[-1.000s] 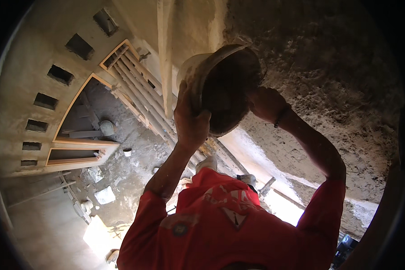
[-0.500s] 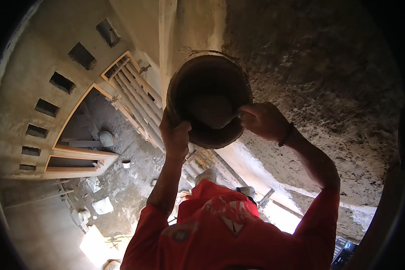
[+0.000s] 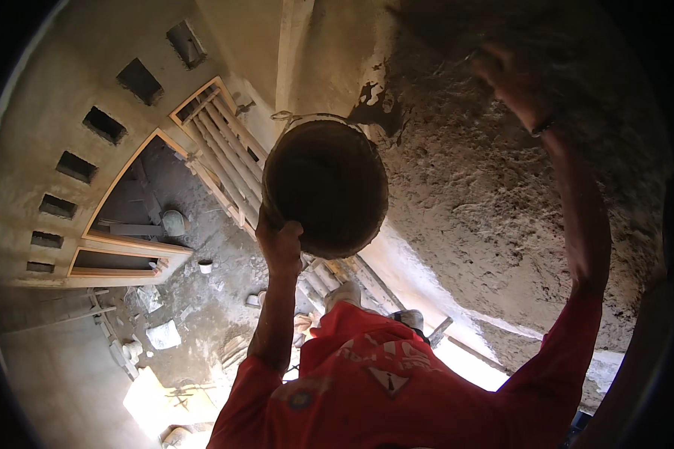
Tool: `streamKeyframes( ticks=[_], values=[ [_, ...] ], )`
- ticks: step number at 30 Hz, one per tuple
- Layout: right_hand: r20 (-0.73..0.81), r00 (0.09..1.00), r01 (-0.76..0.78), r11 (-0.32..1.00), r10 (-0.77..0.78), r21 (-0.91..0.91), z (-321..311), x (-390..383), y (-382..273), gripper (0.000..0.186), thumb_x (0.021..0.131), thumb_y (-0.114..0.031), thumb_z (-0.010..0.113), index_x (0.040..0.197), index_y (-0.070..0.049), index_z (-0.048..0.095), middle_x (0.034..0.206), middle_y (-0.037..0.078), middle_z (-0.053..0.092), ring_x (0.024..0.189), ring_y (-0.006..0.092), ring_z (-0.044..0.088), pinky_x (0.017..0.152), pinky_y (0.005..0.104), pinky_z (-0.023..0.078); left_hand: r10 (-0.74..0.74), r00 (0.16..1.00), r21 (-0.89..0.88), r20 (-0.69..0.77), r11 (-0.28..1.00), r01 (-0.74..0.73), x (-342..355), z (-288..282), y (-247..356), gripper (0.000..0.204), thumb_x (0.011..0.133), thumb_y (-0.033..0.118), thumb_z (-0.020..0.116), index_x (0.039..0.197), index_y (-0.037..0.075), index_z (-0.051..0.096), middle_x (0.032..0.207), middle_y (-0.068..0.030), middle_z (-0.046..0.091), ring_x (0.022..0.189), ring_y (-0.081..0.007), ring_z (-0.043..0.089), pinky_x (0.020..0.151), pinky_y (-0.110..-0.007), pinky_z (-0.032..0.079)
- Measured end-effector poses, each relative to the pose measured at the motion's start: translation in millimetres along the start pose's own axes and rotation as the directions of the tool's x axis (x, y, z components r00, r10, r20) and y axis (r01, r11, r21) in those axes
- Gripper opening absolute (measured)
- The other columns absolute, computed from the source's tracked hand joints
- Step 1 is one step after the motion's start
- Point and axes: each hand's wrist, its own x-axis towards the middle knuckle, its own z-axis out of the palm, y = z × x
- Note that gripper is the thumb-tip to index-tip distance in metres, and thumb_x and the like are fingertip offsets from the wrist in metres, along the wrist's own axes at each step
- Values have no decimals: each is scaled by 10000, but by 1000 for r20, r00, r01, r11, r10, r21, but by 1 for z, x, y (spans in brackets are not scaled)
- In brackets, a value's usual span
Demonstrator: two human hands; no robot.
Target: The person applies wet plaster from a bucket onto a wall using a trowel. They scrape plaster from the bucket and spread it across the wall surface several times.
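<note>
A dark, dirt-crusted bucket (image 3: 326, 251) with a wire handle is tilted so that its round mouth faces me, its inside too dark to make out. My left hand (image 3: 281, 247) is closed on its lower left rim, thumb over the edge. Up at the right, my right hand (image 3: 508, 86) is raised against the rough, wet-looking plastered wall (image 3: 487, 202). Its fingers are curled, with a small pale glint at their tips. What they hold is lost in the shadow.
Wooden poles and planks (image 3: 228, 157) form a scaffold below me on the left. Lower down, a floor (image 3: 217, 307) carries rubble, a small white pail (image 3: 205, 266) and a pale sack (image 3: 163, 334). A wall with several square holes (image 3: 105, 125) curves along the left.
My right hand has left the bucket's right rim and swung up and right to the wall. The bucket, still in my left hand, appears slightly lower and further left.
</note>
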Motion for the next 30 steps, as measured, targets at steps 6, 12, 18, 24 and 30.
streamKeyframes(
  ticks=[6, 12, 18, 24, 30],
  values=[
    [76, 997, 22, 997, -16, -75, -54, -3, 4, 454, 932, -428, 544, 1125, -20, 595, 744, 51, 610, 590, 105, 559, 559, 269, 476, -28, 998, 6, 60, 1000, 27, -10, 1, -3, 638, 594, -39, 493, 1232, -30, 514, 1032, -58, 599, 845, -146, 561, 733, -239, 468],
    [668, 738, 111, 994, -93, 16, -3, -89, 14, 313, 898, -337, 581, 973, -36, 623, 785, 101, 629, 671, 155, 611, 581, 343, 507, 11, 984, 54, 180, 998, -20, -13, 20, -6, 635, 608, -26, 494, 1243, -34, 507, 1059, -89, 612, 929, -175, 578, 832, -271, 464],
    [502, 842, 435, 797, -197, -419, 58, -156, 11, 146, 821, -177, 596, 915, -68, 623, 756, 138, 592, 690, 262, 627, 603, 381, 526, 117, 946, 208, 302, 961, -185, -11, 47, -22, 678, 618, -14, 517, 1293, -54, 460, 1203, -219, 581, 1157, -305, 548, 1011, -355, 393],
    [466, 860, 448, 746, -208, -493, 114, -158, 33, 144, 822, -179, 578, 920, -78, 606, 786, 135, 602, 684, 279, 638, 588, 404, 523, 258, 893, 361, 369, 845, -394, -28, 78, -8, 741, 618, -34, 523, 1352, -4, 431, 1382, -269, 431, 1311, -372, 413, 1071, -394, 349],
    [571, 818, 166, 980, -73, -113, 137, -176, 58, 274, 855, -278, 621, 1025, -62, 620, 864, 160, 667, 763, 323, 662, 676, 428, 529, 366, 820, 443, 440, 706, -553, -41, 83, 8, 760, 629, -55, 525, 1376, 50, 432, 1447, -254, 351, 1335, -389, 366, 1082, -403, 341]
  ],
)
